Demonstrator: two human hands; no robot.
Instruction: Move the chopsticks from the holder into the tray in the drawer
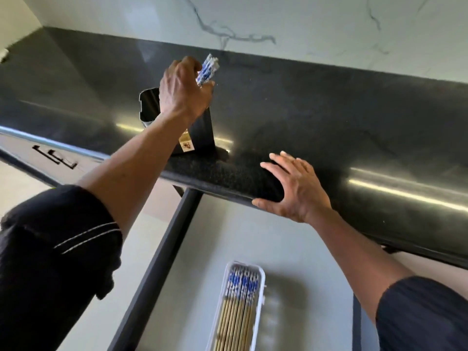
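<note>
A black holder stands on the dark counter near its front edge. My left hand is directly above it, closed around a bundle of chopsticks with blue-and-white patterned ends; their lower parts are hidden behind my hand. My right hand rests flat and open on the counter edge, fingers spread, holding nothing. Below, the drawer is pulled out, and a white tray in it holds several more chopsticks lying side by side.
The dark countertop runs across the view, backed by a white marble-look wall. Another drawer front with a black handle is at the left. The drawer's grey floor lies around the tray.
</note>
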